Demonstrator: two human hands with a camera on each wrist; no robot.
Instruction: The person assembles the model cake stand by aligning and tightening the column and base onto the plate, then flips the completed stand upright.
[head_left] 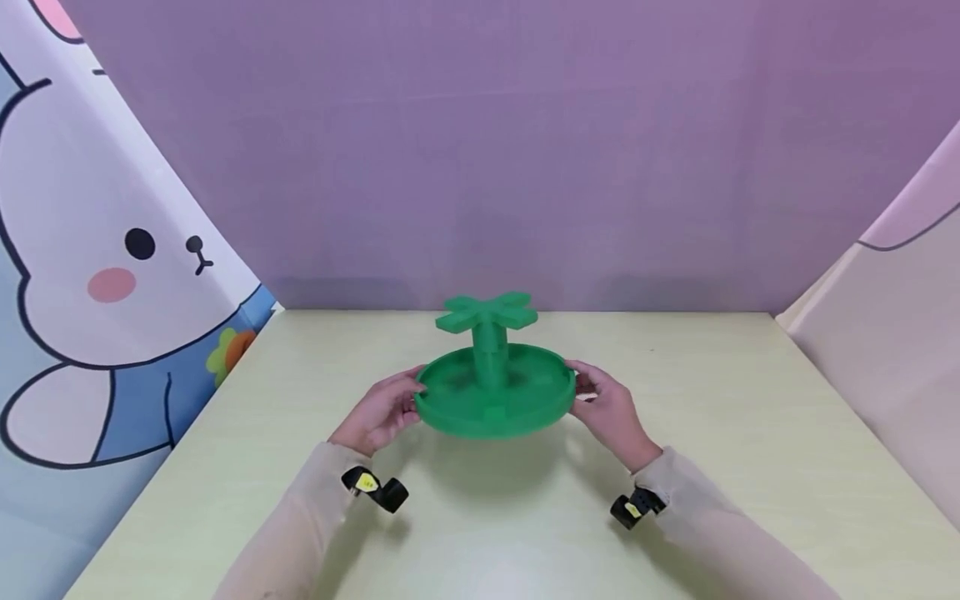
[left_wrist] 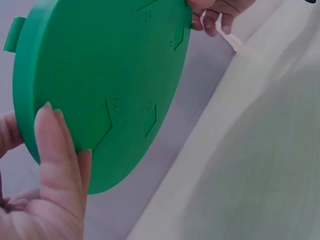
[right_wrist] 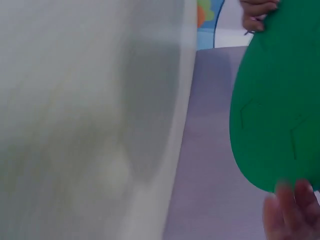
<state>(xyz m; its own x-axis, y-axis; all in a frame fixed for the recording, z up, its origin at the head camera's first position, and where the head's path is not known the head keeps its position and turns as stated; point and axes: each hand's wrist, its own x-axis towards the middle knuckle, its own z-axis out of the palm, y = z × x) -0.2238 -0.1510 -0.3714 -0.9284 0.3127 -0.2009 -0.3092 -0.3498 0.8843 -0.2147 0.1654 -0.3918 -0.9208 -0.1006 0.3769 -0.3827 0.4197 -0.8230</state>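
A round green tray [head_left: 450, 423] with a raised rim is held up off the table, its shadow below it. From its middle rises a green post [head_left: 491, 358] topped by flat leaf-like arms, like a palm tree. My left hand [head_left: 384, 408] grips the tray's left edge, thumb at the rim and fingers under it. On the opposite edge my right hand [head_left: 611, 417] pinches the rim. The left wrist view shows the tray's underside [left_wrist: 100, 65], with several shallow outlined shapes and small marks. In the right wrist view the fingers [right_wrist: 287, 210] are blurred at the tray's edge.
The pale table [head_left: 720, 400] spreads out under and around the tray. A purple cloth backdrop [head_left: 525, 167] stands behind it. Printed cartoon cloth [head_left: 112, 192] hangs at the left, and another pale sheet [head_left: 900, 317] at the right. Each wrist wears a small black camera.
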